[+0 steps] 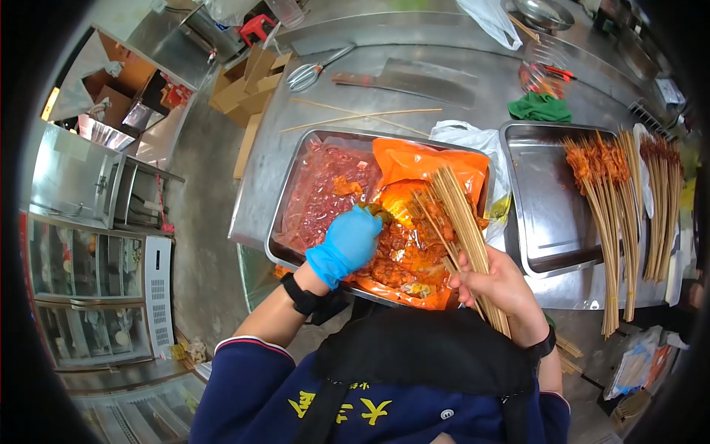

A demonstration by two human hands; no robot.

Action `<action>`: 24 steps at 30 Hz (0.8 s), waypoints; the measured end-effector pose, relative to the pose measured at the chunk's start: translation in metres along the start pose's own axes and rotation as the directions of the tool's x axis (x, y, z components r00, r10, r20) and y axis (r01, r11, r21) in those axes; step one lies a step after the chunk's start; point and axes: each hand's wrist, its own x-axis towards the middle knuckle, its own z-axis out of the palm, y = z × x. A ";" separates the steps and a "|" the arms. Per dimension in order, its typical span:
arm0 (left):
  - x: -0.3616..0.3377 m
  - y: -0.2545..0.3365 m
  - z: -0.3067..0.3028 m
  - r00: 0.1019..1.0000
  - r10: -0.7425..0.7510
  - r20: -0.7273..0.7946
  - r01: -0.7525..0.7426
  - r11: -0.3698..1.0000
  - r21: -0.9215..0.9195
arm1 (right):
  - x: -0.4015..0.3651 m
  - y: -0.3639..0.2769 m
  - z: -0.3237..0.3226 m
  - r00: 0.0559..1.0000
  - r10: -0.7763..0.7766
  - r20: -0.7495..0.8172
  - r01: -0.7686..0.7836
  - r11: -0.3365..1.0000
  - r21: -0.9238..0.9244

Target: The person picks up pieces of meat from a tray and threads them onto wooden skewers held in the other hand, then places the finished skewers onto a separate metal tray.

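Note:
My left hand (349, 240), in a blue glove, is down at the marinated meat (399, 255) in the metal tray (277, 211). Its fingers are bent and sauce-stained, closed at a piece of that meat, with the tips partly hidden. Wrapped in my bare right hand (495, 285) is a thick bundle of bamboo skewers (460, 214), slanting over the tray's right side. Orange plastic (433, 164) lines the part under the marinated meat. Raw red meat (325, 189) in clear plastic fills the left side, with one orange-coated piece on top.
To the right, a second metal tray (547, 214) has loaded meat skewers (599, 166) across its right side, with more skewers (662, 200) beyond. Behind lie a cleaver (414, 83), scissors (314, 72), loose skewers (362, 117) and a green cloth (540, 107). Cardboard boxes (248, 85) stand left.

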 end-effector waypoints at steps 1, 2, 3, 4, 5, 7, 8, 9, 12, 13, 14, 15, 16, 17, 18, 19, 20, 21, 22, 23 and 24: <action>-0.001 -0.001 -0.001 1.000 0.007 -0.013 -0.007 1.000 -0.012 | 0.000 0.000 0.000 1.000 -0.013 0.011 0.013 1.000 0.010; -0.001 -0.002 -0.002 1.000 0.008 -0.014 -0.008 1.000 -0.012 | 0.000 0.000 0.000 0.999 -0.026 0.027 0.026 0.999 0.020; -0.002 -0.003 -0.003 0.999 0.017 -0.032 -0.017 1.000 -0.008 | 0.001 0.000 0.000 0.999 -0.025 0.031 0.025 1.000 0.020; -0.005 -0.005 -0.004 0.999 0.022 -0.049 -0.022 1.000 -0.004 | 0.002 0.001 0.000 1.000 -0.018 0.020 0.018 1.000 -0.008; -0.007 -0.007 -0.004 0.999 0.017 -0.046 -0.017 1.000 -0.004 | 0.002 0.002 0.000 1.000 -0.011 0.007 0.011 0.999 -0.035; -0.008 -0.011 -0.004 0.998 0.009 -0.066 -0.017 0.992 -0.127 | 0.000 0.000 0.001 1.000 -0.010 0.007 0.010 1.000 -0.020; -0.010 -0.010 -0.006 0.998 0.012 -0.067 -0.021 0.992 -0.127 | 0.000 -0.001 0.002 1.000 -0.013 0.007 0.013 1.000 -0.006; -0.014 -0.008 -0.009 0.989 -0.001 -0.146 -0.022 0.987 -0.156 | 0.000 -0.001 0.001 1.000 -0.017 0.005 0.017 1.000 -0.006; -0.019 -0.017 -0.013 0.936 -0.044 -0.348 -0.064 0.954 -0.292 | 0.000 -0.001 0.002 1.000 -0.014 0.012 0.014 1.000 -0.013; -0.020 -0.019 -0.014 0.884 -0.086 -0.460 -0.115 0.913 -0.392 | 0.000 -0.001 0.002 1.000 -0.005 0.007 0.006 1.000 -0.012; -0.020 -0.019 -0.017 0.884 -0.085 -0.460 -0.115 0.914 -0.389 | 0.000 -0.001 0.002 1.000 0.001 0.002 -0.001 1.000 -0.011; -0.020 -0.017 -0.024 0.886 -0.219 -0.409 -0.112 0.754 -0.647 | 0.001 -0.001 0.003 1.000 -0.001 0.005 0.001 1.000 -0.010; -0.021 -0.013 -0.033 0.887 -0.332 -0.321 -0.109 0.525 -0.844 | 0.000 0.000 0.003 1.000 -0.010 0.003 0.010 1.000 -0.012; -0.023 -0.009 -0.044 0.911 -0.366 -0.190 -0.071 0.315 -0.946 | 0.000 0.000 0.003 1.000 -0.018 0.001 0.018 1.000 -0.013; -0.021 -0.005 -0.049 0.911 -0.364 -0.193 -0.072 0.319 -0.945 | 0.000 0.000 0.004 1.000 -0.022 0.003 0.022 1.000 -0.012; -0.018 -0.001 -0.053 0.901 -0.394 -0.181 -0.074 0.274 -0.959 | 0.000 0.000 0.004 1.000 -0.021 0.005 0.021 1.000 -0.008; -0.014 0.001 -0.055 0.892 -0.419 -0.169 -0.077 0.227 -0.971 | -0.001 0.000 0.004 1.000 -0.023 0.003 0.023 1.000 -0.003; -0.012 0.000 -0.054 0.895 -0.411 -0.172 -0.081 0.229 -0.970 | -0.002 0.001 0.003 1.000 -0.029 -0.003 0.029 1.000 -0.001; -0.010 -0.004 -0.050 0.906 -0.423 0.024 0.127 0.217 -0.968 | -0.001 0.002 0.002 0.999 -0.037 0.011 0.037 0.999 0.010; -0.009 -0.009 -0.043 0.871 -0.438 0.221 0.334 0.200 -0.921 | -0.001 0.003 0.002 0.999 -0.041 0.029 0.041 0.999 0.021; -0.008 -0.020 -0.027 0.871 -0.440 0.220 0.335 0.204 -0.920 | -0.001 0.003 0.002 0.999 -0.043 0.032 0.042 0.999 0.024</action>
